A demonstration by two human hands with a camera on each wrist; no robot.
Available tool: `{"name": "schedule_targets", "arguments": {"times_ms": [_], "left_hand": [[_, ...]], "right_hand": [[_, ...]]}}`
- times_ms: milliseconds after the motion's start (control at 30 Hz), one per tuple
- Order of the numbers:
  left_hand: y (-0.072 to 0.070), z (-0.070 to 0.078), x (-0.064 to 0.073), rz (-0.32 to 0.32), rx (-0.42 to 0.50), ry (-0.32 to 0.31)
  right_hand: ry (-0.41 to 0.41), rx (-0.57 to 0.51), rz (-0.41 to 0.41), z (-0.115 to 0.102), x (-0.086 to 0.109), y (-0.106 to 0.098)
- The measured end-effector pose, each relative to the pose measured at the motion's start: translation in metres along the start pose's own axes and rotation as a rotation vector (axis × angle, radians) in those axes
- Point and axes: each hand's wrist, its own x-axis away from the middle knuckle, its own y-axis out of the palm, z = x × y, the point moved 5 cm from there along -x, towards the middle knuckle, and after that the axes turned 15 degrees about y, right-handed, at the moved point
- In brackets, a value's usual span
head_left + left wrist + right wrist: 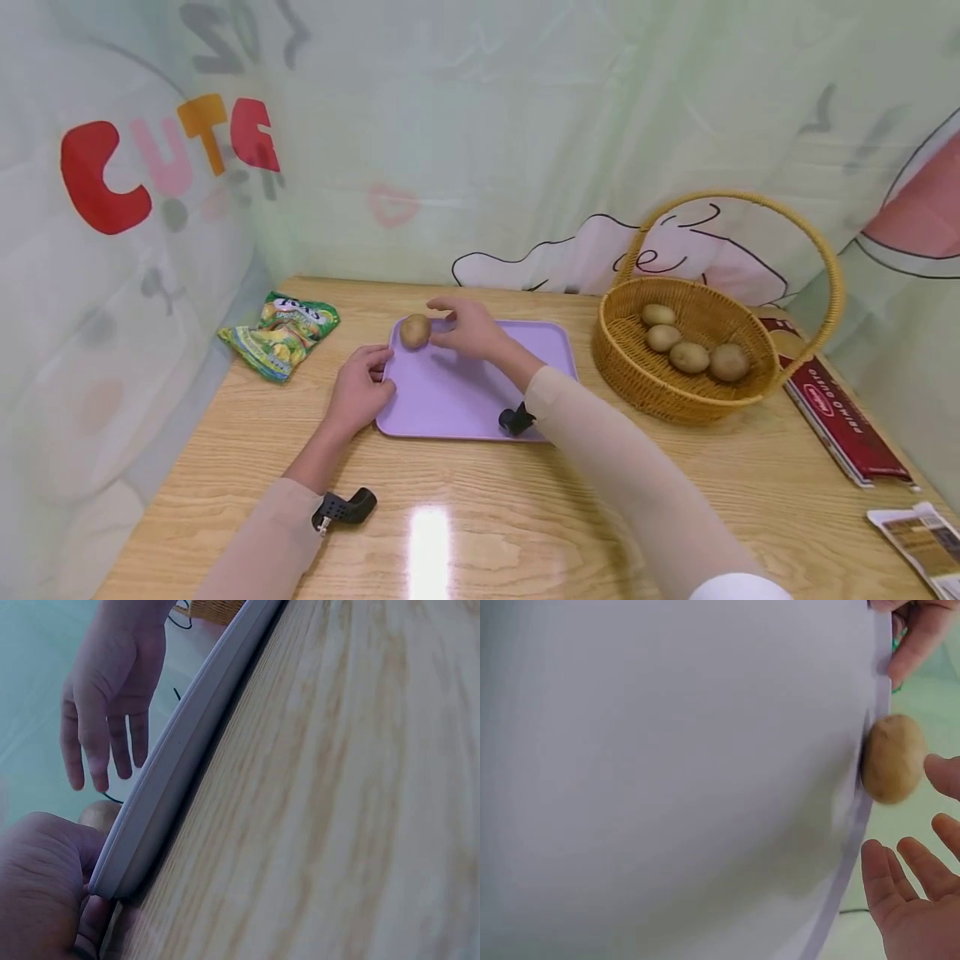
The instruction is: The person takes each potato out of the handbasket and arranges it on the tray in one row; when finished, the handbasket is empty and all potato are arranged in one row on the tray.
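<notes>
A purple tray (450, 404) lies on the wooden table. At its left edge my left hand (360, 387) pinches the rim, thumb above and fingers beneath, as the left wrist view shows. One potato (415, 331) sits in the tray's far left corner. My right hand (471, 327) is over the tray just right of this potato, fingers spread and holding nothing. In the right wrist view the thumb is right by the potato (894, 759), while the other fingers stand apart from it.
A wicker basket (637, 379) with a tall handle stands on the right, several potatoes (690, 357) inside. Behind it lies a dark red package (847, 408); another flat package (926, 546) is at the near right. A green snack bag (285, 335) lies left of the tray.
</notes>
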Motion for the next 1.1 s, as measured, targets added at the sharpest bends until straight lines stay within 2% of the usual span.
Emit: {"name": "schedule_targets", "arguments": {"times_ms": [300,800,1100], "left_hand": [[-0.001,0.0,0.0,-0.012,-0.019,-0.021],[0.0,0.002,0.004,-0.009,-0.018,-0.007],[-0.001,0.002,0.003,-0.025,-0.031,-0.004]], "right_hand": [[-0.002,-0.023,-0.001,0.013,0.017,-0.041],[-0.001,-0.071,0.069,0.036,0.06,-0.105],[0.106,-0.115,0.105,0.066,0.084,-0.146]]}}
